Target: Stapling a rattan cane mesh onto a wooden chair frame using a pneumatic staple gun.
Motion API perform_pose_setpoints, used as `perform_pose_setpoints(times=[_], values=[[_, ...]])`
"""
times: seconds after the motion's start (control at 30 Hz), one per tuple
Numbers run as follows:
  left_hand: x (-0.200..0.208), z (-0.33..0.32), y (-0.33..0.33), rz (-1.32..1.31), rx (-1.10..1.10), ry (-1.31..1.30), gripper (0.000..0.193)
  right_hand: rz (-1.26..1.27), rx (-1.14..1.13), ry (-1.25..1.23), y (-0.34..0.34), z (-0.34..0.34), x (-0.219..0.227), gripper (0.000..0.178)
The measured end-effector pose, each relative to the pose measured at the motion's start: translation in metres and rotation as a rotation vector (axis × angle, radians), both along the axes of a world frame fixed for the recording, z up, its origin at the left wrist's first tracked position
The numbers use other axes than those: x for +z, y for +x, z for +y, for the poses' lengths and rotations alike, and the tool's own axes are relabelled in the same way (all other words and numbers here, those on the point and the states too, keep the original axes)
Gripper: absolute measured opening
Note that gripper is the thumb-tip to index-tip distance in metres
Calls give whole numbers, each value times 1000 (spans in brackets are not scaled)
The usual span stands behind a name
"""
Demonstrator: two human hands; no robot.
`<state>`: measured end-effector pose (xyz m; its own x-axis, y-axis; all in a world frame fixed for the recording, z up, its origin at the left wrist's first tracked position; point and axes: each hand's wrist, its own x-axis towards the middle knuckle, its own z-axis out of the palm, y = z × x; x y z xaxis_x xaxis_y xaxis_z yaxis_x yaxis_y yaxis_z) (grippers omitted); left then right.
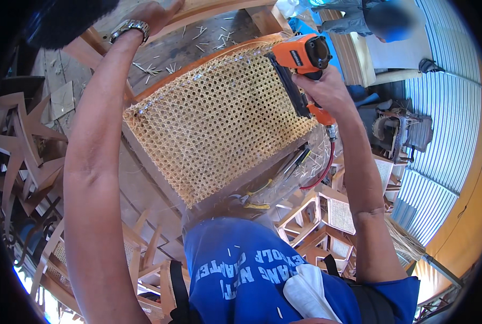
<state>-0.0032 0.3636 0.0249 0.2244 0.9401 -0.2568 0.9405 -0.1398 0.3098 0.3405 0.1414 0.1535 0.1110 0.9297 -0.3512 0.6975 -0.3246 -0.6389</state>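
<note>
A sheet of woven cane webbing [219, 113] lies over the seat of a wooden chair frame [198, 12], its near edges loose and ragged. My right hand [327, 92] is wrapped round an orange and black pneumatic staple gun [300, 54]. The gun's long black magazine lies along the right side of the cane, its nose near the far right corner. A red air hose [327, 167] runs down from its handle. At the far left my left hand [153, 17] grips the chair's wooden rail, one finger stretched along it. The picture's upper rim cuts off part of that hand.
Several loose staples or slivers [225, 35] lie on the boards beyond the cane. Hand tools with yellow handles [257, 205] lie near my body. Wooden chair frames [327, 216] crowd both sides. Another person [360, 19] is at the far right, near a corrugated wall [446, 108].
</note>
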Motion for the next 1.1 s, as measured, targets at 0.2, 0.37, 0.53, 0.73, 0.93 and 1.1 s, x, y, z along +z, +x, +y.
perform_pose_setpoints(times=[0.2,0.37,0.53,0.73,0.93,1.1], values=[[4,-16,-21,-996,-549,199,81,-107,21,-28,-9,3,-7,37],[22,-19,9,-23,69,33,82,-82,55,25,-18,7,-11,20],[28,-19,12,0,90,-13,83,-170,82,38,-17,8,-18,22],[36,-25,12,-7,103,-13,84,-290,126,89,-36,6,-6,25],[33,-20,10,-4,76,-36,85,-106,106,63,-40,-3,1,25],[35,-21,12,41,100,-61,87,-128,83,-37,-59,-2,11,26]])
